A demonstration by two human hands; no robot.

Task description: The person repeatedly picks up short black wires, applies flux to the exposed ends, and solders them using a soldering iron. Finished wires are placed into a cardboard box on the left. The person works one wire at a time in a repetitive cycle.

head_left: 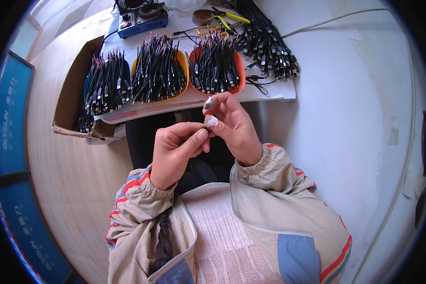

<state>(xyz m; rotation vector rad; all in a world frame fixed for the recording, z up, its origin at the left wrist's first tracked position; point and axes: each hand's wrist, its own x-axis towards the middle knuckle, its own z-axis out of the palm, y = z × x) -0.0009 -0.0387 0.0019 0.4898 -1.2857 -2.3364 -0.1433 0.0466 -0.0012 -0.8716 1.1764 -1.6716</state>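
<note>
My left hand (180,146) is closed in a pinch, thumb against forefinger, beside the tip of my right thumb. A small dark bit shows at those fingertips, too hidden to name. My right hand (236,125) is raised with its thumb and forefinger apart and nothing visible between them. A white wrap with red marks (212,121) covers the right thumb's tip. Around the right forefinger's tip is a silvery wrap (208,102). Both hands are in front of the table's near edge, above my lap.
Black USB cables with bared pink wire ends fill a yellow bin (186,71), a red bin (241,71) and a dark teal bin (86,83). More cables (270,49) are heaped at the right. Behind are yellow-handled pliers (225,23), a round tin (202,17) and a blue device (143,26). A cardboard box (71,90) stands left.
</note>
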